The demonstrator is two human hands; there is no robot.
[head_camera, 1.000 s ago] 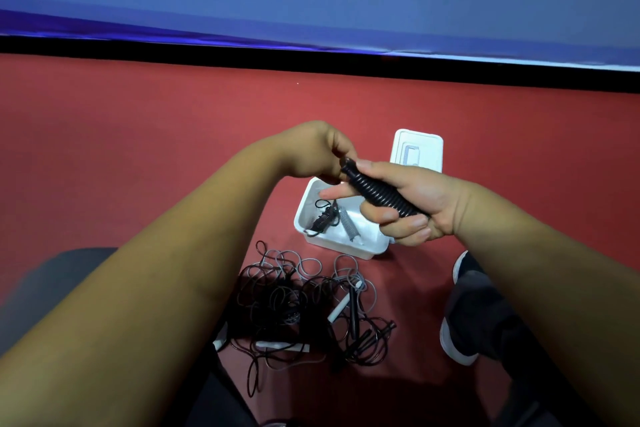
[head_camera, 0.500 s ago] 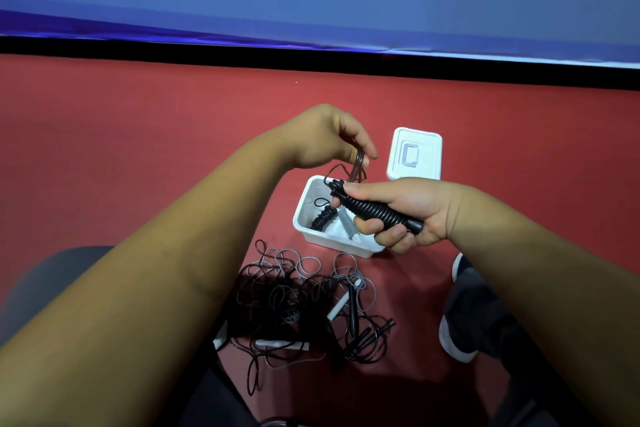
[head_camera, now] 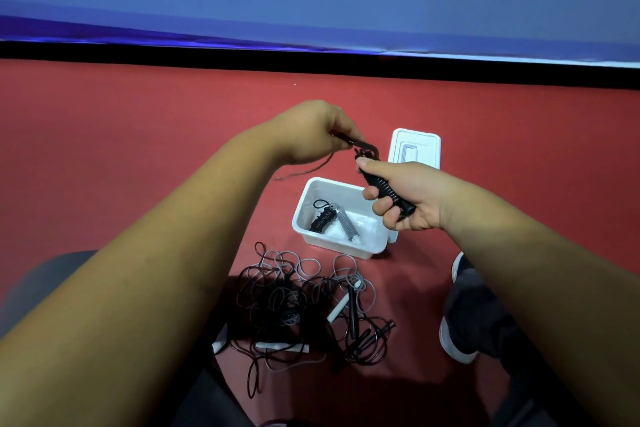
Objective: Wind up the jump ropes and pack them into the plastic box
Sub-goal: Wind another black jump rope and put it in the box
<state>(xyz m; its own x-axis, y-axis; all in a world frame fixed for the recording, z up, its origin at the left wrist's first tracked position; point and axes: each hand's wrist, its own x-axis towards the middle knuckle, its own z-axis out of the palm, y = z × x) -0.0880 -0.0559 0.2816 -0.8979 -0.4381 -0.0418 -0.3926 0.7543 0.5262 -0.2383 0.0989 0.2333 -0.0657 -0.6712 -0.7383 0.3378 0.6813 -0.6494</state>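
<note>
Both hands engaged: right hand (head_camera: 412, 196) grips black ribbed handle (head_camera: 385, 189); left hand (head_camera: 311, 132), at its ten o'clock, pinches the cord (head_camera: 365, 148). Plastic box (head_camera: 300, 218) beneath; tangled jump ropes (head_camera: 294, 298) at its six o'clock.

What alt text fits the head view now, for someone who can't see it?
The right hand grips a black rope-wound handle over the plastic box while the left hand pinches its loose cord. Two wound ropes lie in the box; tangled ropes lie on the red floor.
</note>
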